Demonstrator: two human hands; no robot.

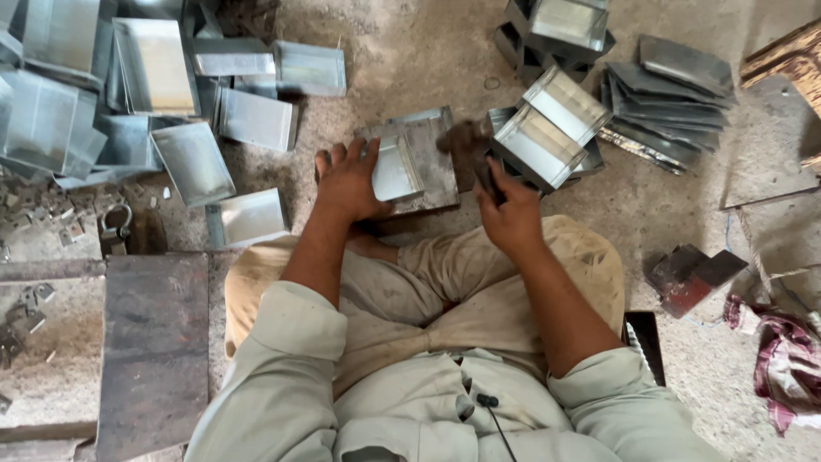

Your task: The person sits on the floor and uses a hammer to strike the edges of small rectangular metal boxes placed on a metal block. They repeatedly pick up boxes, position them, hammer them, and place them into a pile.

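left hand (349, 181) flat, fingers spread, right hand (510, 218) in closed grip

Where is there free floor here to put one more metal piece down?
Bare floor lies between the left heap of metal trays and the right stack of folded sheets. More floor lies right of the right hand. Around the left hand it is crowded.

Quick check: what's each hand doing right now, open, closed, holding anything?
Left hand: open, fingers spread, pressing flat on the folded sheet-metal piece.
Right hand: closed grip on the hammer, its head motion-blurred.
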